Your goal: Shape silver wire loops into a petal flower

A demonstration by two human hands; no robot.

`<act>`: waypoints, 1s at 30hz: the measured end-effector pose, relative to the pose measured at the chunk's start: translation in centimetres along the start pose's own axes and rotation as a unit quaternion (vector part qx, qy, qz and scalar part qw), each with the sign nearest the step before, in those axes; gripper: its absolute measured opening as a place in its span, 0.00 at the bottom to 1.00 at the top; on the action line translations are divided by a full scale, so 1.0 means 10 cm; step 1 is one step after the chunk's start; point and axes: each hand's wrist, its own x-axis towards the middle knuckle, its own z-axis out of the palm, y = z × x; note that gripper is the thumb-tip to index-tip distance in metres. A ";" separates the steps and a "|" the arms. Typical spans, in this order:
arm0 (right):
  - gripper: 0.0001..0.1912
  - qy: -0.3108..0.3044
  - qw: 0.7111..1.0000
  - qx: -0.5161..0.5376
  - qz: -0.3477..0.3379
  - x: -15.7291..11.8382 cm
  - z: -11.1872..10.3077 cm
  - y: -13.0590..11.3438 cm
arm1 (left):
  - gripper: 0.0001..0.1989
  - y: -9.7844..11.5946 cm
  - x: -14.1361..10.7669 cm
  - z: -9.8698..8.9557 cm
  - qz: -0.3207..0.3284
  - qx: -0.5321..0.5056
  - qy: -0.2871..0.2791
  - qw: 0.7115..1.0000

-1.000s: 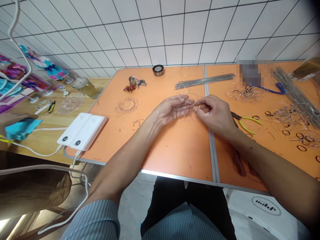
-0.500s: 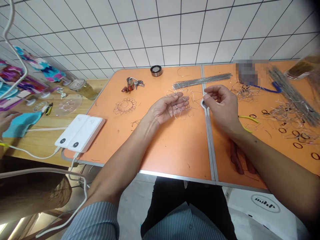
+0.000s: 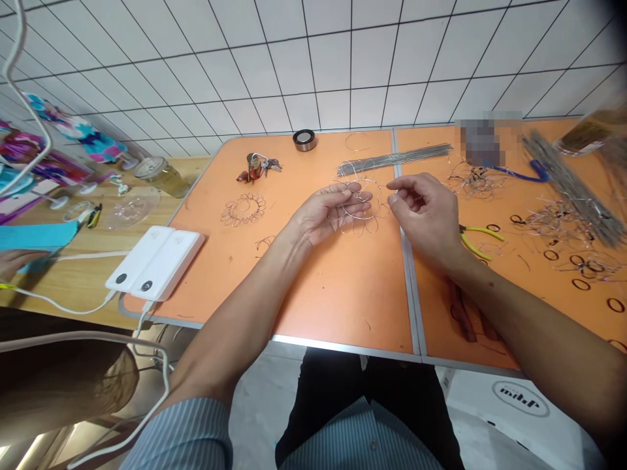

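Observation:
My left hand [image 3: 337, 207] is palm up, with its thumb closed over a thin silvery wire ring [image 3: 360, 214]. Small petal-like loops stand out around this ring, and parts of it lie across the fingers. Close by on the right, my right hand [image 3: 425, 212] is curled in a pinch at the ring's outer wire; the fine contact at its fingertips is hard to see. A similar looped wire ring [image 3: 243, 209] lies flat on the orange table [image 3: 343, 294] to the left.
Straight wires [image 3: 394, 158] lie behind my hands. Yellow-handled pliers [image 3: 482, 240], red-handled pliers [image 3: 460, 310], wire scraps [image 3: 477, 179] and dark rings [image 3: 581, 284] lie right. A tape roll [image 3: 304, 139] sits by the wall. White power banks [image 3: 155, 262] and another person's hand [image 3: 19, 261] are left.
My right hand has moved slightly left, closer to my left hand. The wire ring has turned a little in my left hand. At far left, the other person's blue piece has shifted.

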 end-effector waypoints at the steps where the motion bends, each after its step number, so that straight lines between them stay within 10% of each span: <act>1: 0.11 0.000 1.000 -0.004 0.000 0.00 0.00 0.00 | 0.06 0.00 0.00 0.00 0.002 0.001 -0.002 1.000; 30: 0.10 0.005 1.000 -0.029 0.008 0.02 -0.04 -0.01 | 0.05 -0.04 -0.01 0.00 -0.014 0.021 -0.014 1.000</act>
